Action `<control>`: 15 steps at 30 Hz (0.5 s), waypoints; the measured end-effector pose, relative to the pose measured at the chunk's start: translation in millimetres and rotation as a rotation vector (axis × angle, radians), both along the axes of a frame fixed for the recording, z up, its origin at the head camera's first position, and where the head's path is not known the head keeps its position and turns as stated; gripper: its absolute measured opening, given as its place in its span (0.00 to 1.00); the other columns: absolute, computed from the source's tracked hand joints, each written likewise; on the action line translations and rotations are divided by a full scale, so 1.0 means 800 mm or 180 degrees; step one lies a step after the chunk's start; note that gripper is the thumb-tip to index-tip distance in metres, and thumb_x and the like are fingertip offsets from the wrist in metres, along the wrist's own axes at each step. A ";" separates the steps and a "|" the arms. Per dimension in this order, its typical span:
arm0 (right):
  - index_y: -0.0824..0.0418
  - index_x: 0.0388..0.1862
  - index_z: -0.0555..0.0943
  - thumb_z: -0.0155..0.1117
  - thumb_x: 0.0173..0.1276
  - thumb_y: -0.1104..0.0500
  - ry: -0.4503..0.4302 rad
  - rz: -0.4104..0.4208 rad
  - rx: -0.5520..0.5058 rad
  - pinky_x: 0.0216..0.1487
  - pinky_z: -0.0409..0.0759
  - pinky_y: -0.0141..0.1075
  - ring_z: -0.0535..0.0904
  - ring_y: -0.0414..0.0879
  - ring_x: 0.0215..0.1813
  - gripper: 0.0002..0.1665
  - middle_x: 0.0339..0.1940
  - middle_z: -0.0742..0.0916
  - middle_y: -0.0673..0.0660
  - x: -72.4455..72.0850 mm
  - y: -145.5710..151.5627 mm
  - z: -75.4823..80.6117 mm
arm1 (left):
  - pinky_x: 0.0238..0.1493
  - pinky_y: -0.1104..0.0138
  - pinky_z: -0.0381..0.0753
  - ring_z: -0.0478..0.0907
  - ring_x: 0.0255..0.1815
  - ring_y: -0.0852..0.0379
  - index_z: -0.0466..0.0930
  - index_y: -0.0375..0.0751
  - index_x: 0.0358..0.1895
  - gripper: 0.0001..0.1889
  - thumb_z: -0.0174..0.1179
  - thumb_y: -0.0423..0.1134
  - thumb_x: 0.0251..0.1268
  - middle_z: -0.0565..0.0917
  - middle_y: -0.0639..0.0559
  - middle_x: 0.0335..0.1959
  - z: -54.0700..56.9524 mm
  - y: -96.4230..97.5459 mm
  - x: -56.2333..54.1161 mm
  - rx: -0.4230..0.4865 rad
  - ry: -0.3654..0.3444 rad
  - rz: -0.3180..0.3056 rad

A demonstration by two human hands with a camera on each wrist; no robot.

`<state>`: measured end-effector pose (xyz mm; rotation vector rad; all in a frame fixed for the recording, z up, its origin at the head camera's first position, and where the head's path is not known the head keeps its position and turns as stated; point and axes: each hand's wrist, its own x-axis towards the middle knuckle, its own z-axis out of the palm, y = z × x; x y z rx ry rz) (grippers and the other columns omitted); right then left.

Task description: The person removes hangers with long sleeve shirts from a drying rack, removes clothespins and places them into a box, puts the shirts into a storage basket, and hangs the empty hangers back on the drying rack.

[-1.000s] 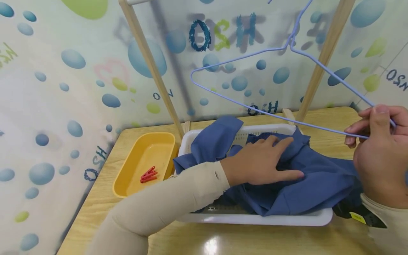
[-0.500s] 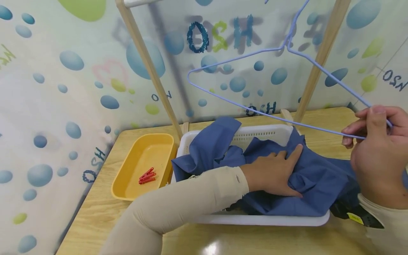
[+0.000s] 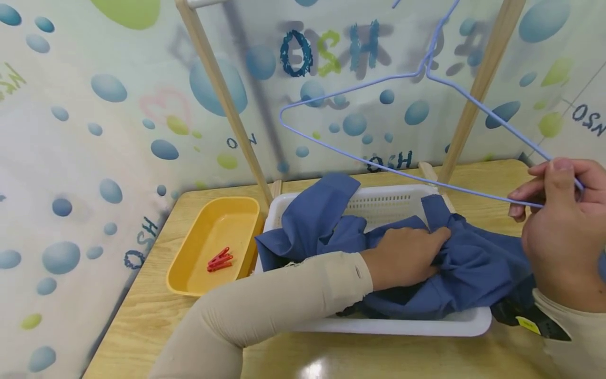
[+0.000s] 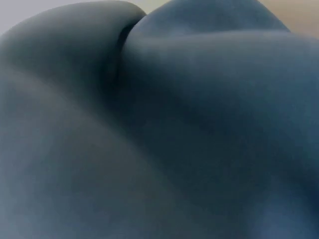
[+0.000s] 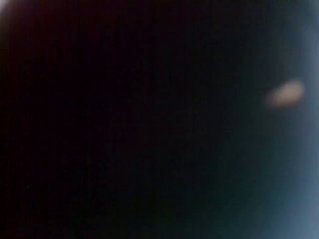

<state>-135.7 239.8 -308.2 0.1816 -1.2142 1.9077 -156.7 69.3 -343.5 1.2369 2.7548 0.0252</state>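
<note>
A crumpled blue garment [image 3: 478, 258] lies in the white basket [image 3: 393, 327] and spills over its right side toward my right forearm. My left hand [image 3: 407, 255] grips a bunched fold of it near the basket's middle; most of the fingertips are buried in cloth. In the left wrist view, blurred blue cloth [image 4: 214, 99] fills nearly everything. Off to the right, my right hand [image 3: 568, 226] holds one corner of a thin blue wire hanger [image 3: 355, 157], which slants up over the basket, its hook partly cut off by the top edge. The right wrist view is almost black.
A yellow tray [image 3: 189, 281] with several red clothespins [image 3: 220, 260] sits left of the basket on the wooden table [image 3: 137, 305]. Behind stand the two wooden posts [image 3: 227, 105] of a rack with a white bar [image 3: 204, 2], close to the patterned wall [image 3: 128, 152].
My left hand has slid right across the garment, and its spread fingers have curled, gathering the cloth into folds. More of the basket's back wall shows. The right hand and hanger have barely moved.
</note>
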 end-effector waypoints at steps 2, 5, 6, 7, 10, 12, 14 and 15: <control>0.67 0.37 0.80 0.57 0.74 0.64 0.0009 0.0055 -0.0051 0.17 0.70 0.26 0.76 0.44 0.16 0.08 0.23 0.82 0.59 0.000 0.001 0.000 | 0.32 0.68 0.81 0.80 0.41 0.66 0.72 0.59 0.57 0.18 0.62 0.54 0.68 0.83 0.65 0.39 0.001 -0.001 0.000 -0.0055 0.0051 -0.0046; 0.68 0.36 0.80 0.57 0.75 0.65 0.0010 0.0081 -0.0098 0.17 0.69 0.27 0.76 0.44 0.16 0.08 0.21 0.82 0.59 0.002 0.002 0.002 | 0.29 0.68 0.79 0.78 0.37 0.67 0.76 0.61 0.49 0.11 0.62 0.54 0.67 0.82 0.65 0.36 0.006 -0.004 0.002 -0.0102 0.0197 -0.0088; 0.68 0.36 0.80 0.56 0.75 0.65 0.0010 0.0081 -0.0105 0.17 0.69 0.26 0.76 0.43 0.16 0.08 0.21 0.82 0.59 0.002 0.001 0.003 | 0.28 0.67 0.78 0.77 0.34 0.67 0.77 0.62 0.46 0.09 0.63 0.54 0.66 0.81 0.65 0.35 0.008 -0.005 0.003 -0.0102 0.0273 -0.0073; 0.68 0.36 0.80 0.56 0.75 0.66 0.0024 0.0114 -0.0149 0.17 0.70 0.26 0.77 0.43 0.16 0.08 0.21 0.82 0.59 0.003 0.001 0.003 | 0.26 0.67 0.77 0.76 0.33 0.67 0.78 0.62 0.45 0.08 0.63 0.53 0.66 0.80 0.65 0.35 0.011 -0.007 0.003 -0.0093 0.0349 -0.0044; 0.68 0.36 0.80 0.57 0.74 0.65 0.0032 0.0107 -0.0143 0.17 0.70 0.26 0.77 0.43 0.16 0.07 0.22 0.83 0.59 0.003 0.002 0.005 | 0.23 0.67 0.75 0.74 0.28 0.65 0.80 0.61 0.46 0.09 0.64 0.50 0.63 0.79 0.62 0.35 0.024 -0.016 0.007 -0.0045 0.0523 0.0082; 0.67 0.37 0.80 0.58 0.74 0.63 0.0013 0.0050 -0.0039 0.17 0.71 0.25 0.77 0.43 0.17 0.08 0.23 0.83 0.58 0.003 0.003 0.005 | 0.22 0.67 0.75 0.74 0.26 0.63 0.79 0.58 0.47 0.11 0.63 0.48 0.63 0.78 0.60 0.36 0.033 -0.024 0.007 0.0042 0.0514 0.0173; 0.68 0.38 0.80 0.59 0.74 0.62 -0.0010 0.0029 -0.0005 0.17 0.70 0.25 0.75 0.44 0.16 0.09 0.22 0.82 0.59 0.003 0.005 0.004 | 0.22 0.68 0.74 0.73 0.24 0.62 0.77 0.53 0.51 0.13 0.61 0.45 0.65 0.77 0.58 0.38 0.039 -0.034 0.006 0.0208 0.0445 0.0186; 0.68 0.38 0.80 0.59 0.74 0.61 -0.0021 -0.0001 0.0032 0.17 0.70 0.25 0.75 0.44 0.16 0.09 0.21 0.82 0.58 0.003 0.006 0.004 | 0.22 0.69 0.73 0.73 0.23 0.61 0.74 0.52 0.54 0.14 0.59 0.43 0.67 0.76 0.56 0.40 0.041 -0.039 0.005 0.0303 0.0393 0.0169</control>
